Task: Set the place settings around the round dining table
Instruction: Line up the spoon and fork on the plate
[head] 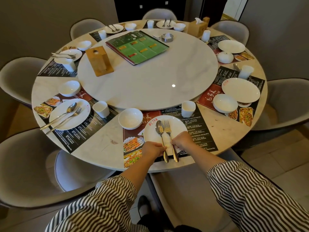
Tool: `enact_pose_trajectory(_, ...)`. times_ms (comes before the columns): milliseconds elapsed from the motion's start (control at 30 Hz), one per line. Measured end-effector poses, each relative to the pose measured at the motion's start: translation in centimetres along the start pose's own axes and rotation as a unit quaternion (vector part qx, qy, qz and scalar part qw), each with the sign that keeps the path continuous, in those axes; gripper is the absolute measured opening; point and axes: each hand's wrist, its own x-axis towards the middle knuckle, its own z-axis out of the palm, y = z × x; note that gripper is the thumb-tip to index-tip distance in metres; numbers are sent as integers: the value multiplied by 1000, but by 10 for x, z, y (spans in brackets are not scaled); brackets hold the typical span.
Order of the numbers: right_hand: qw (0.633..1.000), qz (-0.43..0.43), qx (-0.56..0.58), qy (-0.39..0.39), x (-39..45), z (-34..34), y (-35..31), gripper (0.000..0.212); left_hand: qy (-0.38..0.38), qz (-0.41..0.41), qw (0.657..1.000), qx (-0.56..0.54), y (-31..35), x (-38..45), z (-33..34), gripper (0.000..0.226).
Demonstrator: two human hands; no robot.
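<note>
Both hands [167, 146] pinching cutlery [164, 131].

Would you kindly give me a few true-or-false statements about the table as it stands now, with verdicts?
1. The left hand holds the spoon. True.
2. The fork lies on the bare table beside the plate. False: its head rests on the plate, with the right hand on its handle.
3. A menu lies on the turntable. True.
4. The near bowl stands on the plate. False: it sits left of it, on the mat.
</note>
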Motion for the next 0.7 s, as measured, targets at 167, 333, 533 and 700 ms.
enact_pose_trajectory(167, 999, -7, -27, 14, -2, 1, -3, 17, 21, 17, 999, 47, 0, 4, 1, 16)
enact_pose_trajectory(333, 999, -8, -30, 19, -2, 2, -4, 19, 31, 30, 991, 123, 2, 8, 3, 18)
enact_pose_trajectory(533, 999, -10, -35, 22, -3, 1, -4, 29, 34, 25, 980, 195, 6, 14, 6, 27)
enact_pose_trajectory(700, 999, -11, -36, 22, -4, 1, -5, 29, 28, 1, 973, 228, 1, 30, 9, 39)
